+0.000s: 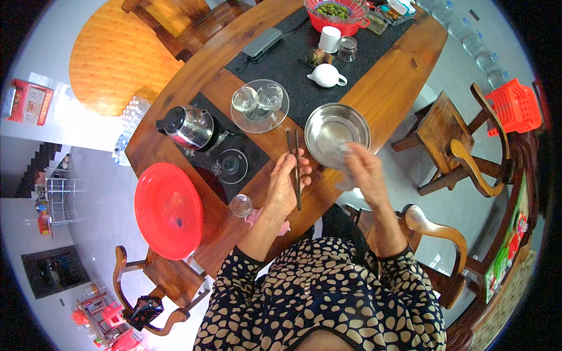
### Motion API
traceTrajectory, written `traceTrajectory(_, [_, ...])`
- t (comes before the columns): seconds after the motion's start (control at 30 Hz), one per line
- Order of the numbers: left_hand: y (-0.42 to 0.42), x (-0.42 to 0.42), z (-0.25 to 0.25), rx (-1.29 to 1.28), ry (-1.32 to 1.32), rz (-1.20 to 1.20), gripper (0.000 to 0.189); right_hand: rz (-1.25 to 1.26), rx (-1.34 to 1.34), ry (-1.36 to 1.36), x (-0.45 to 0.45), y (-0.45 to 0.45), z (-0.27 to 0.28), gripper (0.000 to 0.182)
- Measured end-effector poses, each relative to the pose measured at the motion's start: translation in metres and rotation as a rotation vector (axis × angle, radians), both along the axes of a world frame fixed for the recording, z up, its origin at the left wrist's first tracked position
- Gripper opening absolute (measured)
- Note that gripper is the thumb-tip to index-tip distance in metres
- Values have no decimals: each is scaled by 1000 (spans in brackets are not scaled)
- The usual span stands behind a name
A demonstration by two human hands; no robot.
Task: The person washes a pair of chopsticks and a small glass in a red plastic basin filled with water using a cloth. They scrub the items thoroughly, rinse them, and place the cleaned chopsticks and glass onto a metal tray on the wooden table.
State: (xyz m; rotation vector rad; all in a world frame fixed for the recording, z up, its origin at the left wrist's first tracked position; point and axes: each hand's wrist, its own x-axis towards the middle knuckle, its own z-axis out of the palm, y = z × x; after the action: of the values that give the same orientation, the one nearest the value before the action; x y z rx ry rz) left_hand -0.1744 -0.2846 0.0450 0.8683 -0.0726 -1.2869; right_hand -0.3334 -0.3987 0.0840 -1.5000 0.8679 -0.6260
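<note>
My left hand point(285, 180) holds a pair of dark chopsticks point(297, 169), their tips pointing away from me over the wooden table. At the near right rim of a round stainless steel bowl point(331, 127), my right hand point(366, 173) pinches a blurred, pale, translucent piece point(347, 169), perhaps a cloth or plastic film. Nothing solid shows inside the bowl. A pink cloth point(281, 227) lies partly under my left forearm, beside a small glass cup point(241, 205). Left of the bowl, two glass cups point(244, 99) stand on a round glass plate point(281, 116).
An electric kettle point(193, 127) stands on a black hob point(252, 160). At the left table edge is a red plastic basin point(169, 210). Beyond the bowl are a white teapot point(326, 76), a white cup point(329, 39) and a red basket point(338, 28) of green fruit. Wooden chairs point(443, 131) surround the table.
</note>
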Motion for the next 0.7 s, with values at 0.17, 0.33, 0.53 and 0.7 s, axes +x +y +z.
traceTrajectory(0.17, [12, -15, 12, -62, -16, 208, 28, 113, 225, -133, 54, 59, -14, 21])
traceTrajectory(0.33, [39, -16, 13, -24, -60, 308, 29, 155, 88, -101, 58, 97, -18, 23])
traceTrajectory(0.53, [56, -13, 1, 151, -138, 392, 27, 368, -151, 205, 42, 116, -10, 18])
traceTrajectory(0.7, [45, -9, -81, 253, -774, 399, 23, 369, -30, 161, 7, 115, -43, 20])
